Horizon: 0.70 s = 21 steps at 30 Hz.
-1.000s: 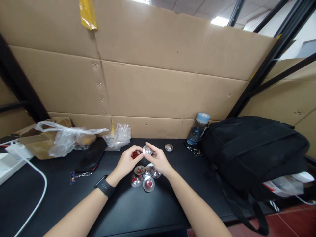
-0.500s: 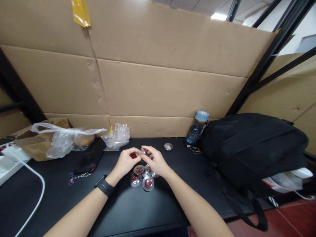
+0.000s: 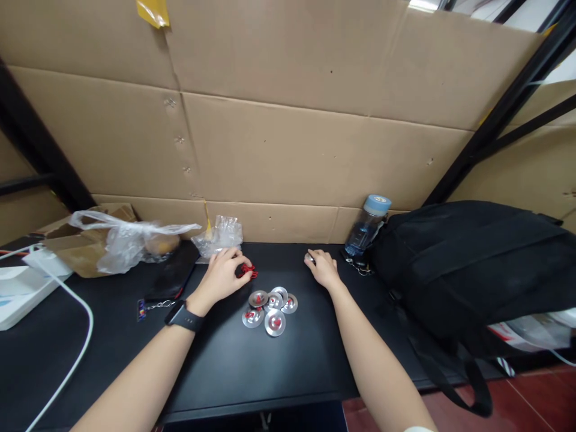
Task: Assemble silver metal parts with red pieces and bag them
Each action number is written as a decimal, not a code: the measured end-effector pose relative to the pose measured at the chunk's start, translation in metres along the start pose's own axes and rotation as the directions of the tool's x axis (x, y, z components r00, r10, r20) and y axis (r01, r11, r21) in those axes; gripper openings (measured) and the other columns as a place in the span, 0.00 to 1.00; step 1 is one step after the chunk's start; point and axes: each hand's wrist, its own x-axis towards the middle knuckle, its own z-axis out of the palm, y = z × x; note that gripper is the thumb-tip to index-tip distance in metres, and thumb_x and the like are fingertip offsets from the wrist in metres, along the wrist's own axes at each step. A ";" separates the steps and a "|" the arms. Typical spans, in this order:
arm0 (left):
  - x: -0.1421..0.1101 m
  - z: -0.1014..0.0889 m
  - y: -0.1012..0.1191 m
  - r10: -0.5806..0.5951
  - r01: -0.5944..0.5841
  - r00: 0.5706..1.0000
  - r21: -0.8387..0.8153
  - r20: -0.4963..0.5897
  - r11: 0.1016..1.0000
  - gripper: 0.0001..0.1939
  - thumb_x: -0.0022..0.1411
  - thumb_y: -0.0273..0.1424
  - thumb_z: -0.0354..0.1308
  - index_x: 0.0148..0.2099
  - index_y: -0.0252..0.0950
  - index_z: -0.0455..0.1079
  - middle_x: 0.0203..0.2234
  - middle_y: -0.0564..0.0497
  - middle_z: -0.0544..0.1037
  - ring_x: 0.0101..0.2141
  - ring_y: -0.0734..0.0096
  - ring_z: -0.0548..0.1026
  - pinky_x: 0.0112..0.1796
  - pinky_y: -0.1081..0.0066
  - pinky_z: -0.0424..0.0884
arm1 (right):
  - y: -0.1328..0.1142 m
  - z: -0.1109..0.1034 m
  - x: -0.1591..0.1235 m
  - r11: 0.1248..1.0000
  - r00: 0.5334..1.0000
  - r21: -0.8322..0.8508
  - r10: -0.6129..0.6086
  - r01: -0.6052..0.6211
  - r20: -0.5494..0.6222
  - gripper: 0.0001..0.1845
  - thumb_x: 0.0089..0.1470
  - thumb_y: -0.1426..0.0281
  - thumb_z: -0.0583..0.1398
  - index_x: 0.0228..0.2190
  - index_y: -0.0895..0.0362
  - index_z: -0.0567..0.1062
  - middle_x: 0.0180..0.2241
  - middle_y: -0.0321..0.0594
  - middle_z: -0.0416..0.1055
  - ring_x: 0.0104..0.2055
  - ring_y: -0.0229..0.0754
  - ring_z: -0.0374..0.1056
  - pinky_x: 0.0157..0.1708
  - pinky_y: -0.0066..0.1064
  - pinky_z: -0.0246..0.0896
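Several silver metal discs with red centres (image 3: 269, 308) lie clustered on the black table (image 3: 252, 366). My left hand (image 3: 224, 275), with a black watch on the wrist, rests to their upper left, fingers curled over a small heap of red pieces (image 3: 249, 271). My right hand (image 3: 322, 269) has reached to the back right and its fingers cover a lone silver disc (image 3: 308, 258) near the bottle. Whether the fingers grip that disc is hidden.
A blue-capped water bottle (image 3: 368, 225) and a large black backpack (image 3: 468, 264) stand at the right. Clear plastic bags (image 3: 135, 240), a cardboard box (image 3: 67, 249), a black pouch with a keychain (image 3: 168, 279) and a white cable (image 3: 76, 354) lie at the left. Cardboard sheets wall the back.
Both hands held one disc together above the cluster; now they have parted. The right hand moved right to the lone disc, the left moved onto the red pieces. The cluster holds one more disc.
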 end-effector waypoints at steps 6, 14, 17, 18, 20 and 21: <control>-0.003 -0.007 0.010 0.331 -0.212 0.855 -0.313 0.401 0.926 0.06 0.65 0.33 0.60 0.42 0.44 0.78 0.37 0.54 0.81 0.39 0.69 0.76 0.44 0.70 0.64 | -0.007 0.006 -0.001 0.998 0.998 -0.067 -0.002 0.006 0.057 0.25 0.67 0.58 0.52 0.62 0.48 0.68 0.64 0.47 0.63 0.62 0.55 0.56 0.55 0.49 0.55; -0.011 0.006 0.024 0.326 -0.215 0.856 -0.297 0.402 0.931 0.07 0.66 0.33 0.62 0.46 0.47 0.75 0.42 0.54 0.79 0.47 0.66 0.74 0.49 0.68 0.60 | -0.023 0.000 -0.016 0.994 0.997 -0.089 -0.065 0.067 0.031 0.34 0.61 0.62 0.58 0.67 0.49 0.59 0.70 0.50 0.48 0.67 0.62 0.47 0.58 0.58 0.49; -0.011 0.010 0.025 0.373 -0.247 0.839 -0.333 0.397 0.910 0.05 0.67 0.32 0.61 0.44 0.46 0.77 0.41 0.54 0.79 0.46 0.66 0.74 0.50 0.68 0.59 | -0.043 -0.002 -0.026 0.971 0.970 0.005 -0.239 0.240 -0.048 0.29 0.60 0.64 0.59 0.62 0.48 0.65 0.68 0.48 0.52 0.67 0.57 0.47 0.60 0.55 0.50; -0.011 0.011 0.026 0.382 -0.253 0.834 -0.341 0.397 0.906 0.05 0.67 0.33 0.61 0.42 0.46 0.78 0.40 0.53 0.79 0.45 0.67 0.74 0.50 0.68 0.59 | -0.050 -0.002 -0.030 0.953 0.953 0.050 -0.296 0.299 -0.058 0.27 0.60 0.64 0.60 0.61 0.47 0.67 0.67 0.47 0.54 0.67 0.55 0.48 0.61 0.54 0.50; -0.011 0.014 0.025 0.396 -0.260 0.827 -0.354 0.398 0.898 0.05 0.67 0.33 0.61 0.40 0.45 0.78 0.38 0.53 0.79 0.44 0.67 0.74 0.49 0.68 0.59 | -0.064 -0.003 -0.037 0.909 0.919 0.139 -0.387 0.393 -0.070 0.25 0.60 0.66 0.61 0.58 0.47 0.69 0.66 0.46 0.56 0.67 0.54 0.50 0.62 0.55 0.49; -0.011 0.015 0.025 0.400 -0.262 0.827 -0.359 0.394 0.896 0.05 0.67 0.33 0.61 0.39 0.44 0.78 0.38 0.53 0.79 0.44 0.66 0.74 0.49 0.68 0.60 | -0.070 -0.004 -0.040 0.886 0.905 0.182 -0.418 0.426 -0.081 0.24 0.59 0.67 0.61 0.57 0.47 0.70 0.65 0.46 0.58 0.66 0.53 0.51 0.62 0.55 0.50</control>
